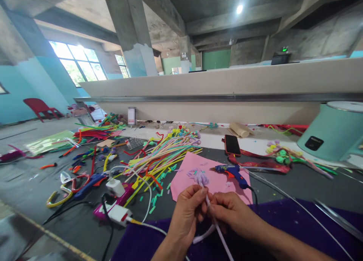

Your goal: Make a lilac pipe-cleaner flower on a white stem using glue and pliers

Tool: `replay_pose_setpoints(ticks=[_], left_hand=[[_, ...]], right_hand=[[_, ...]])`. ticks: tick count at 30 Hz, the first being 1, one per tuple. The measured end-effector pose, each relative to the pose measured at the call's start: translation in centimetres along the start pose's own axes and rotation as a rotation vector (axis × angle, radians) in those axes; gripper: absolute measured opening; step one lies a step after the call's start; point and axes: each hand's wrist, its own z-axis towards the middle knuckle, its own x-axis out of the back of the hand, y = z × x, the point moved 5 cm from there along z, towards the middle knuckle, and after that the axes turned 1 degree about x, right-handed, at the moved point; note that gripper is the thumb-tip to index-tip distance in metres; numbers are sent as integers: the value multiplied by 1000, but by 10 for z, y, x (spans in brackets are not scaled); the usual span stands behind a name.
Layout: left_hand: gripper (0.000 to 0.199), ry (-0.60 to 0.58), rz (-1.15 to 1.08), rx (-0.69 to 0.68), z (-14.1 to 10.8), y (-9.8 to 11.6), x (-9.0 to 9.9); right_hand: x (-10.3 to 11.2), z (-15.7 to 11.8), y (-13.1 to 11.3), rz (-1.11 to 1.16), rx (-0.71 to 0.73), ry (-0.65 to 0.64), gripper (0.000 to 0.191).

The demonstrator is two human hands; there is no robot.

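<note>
Near the front of the table, my left hand (pixel 187 212) pinches the stem just under a light purple flower (pixel 200 176) of looped fuzzy strips. Close beside it on the right, my right hand (pixel 234 212) has its fingers closed on a pale purple strip (pixel 222 240) that trails down toward the bottom edge. The flower head points away from me, over a pink sheet (pixel 190 164). A blue glue gun (pixel 232 173) lies on that sheet, just beyond my right hand. The fingertips partly hide where strip and stem meet.
Left of the sheet are bundled colored stems (pixel 167 151), cut green bits, a power strip (pixel 113 212), cables and scissors (pixel 66 178). A phone (pixel 232 144) lies behind the glue gun. A teal appliance (pixel 331 132) stands at right. Purple cloth (pixel 144 238) covers the front edge.
</note>
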Motion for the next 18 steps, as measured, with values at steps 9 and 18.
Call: replay_pose_setpoints(ticks=[9,18], left_hand=[[16,-97,71,241,-1,-8,-7],[14,-269,79,393,-1,-25,-11]], right_hand=[[75,-4,-49,-329,168,222,10],[63,-16,-75,-726,483,-6,13]])
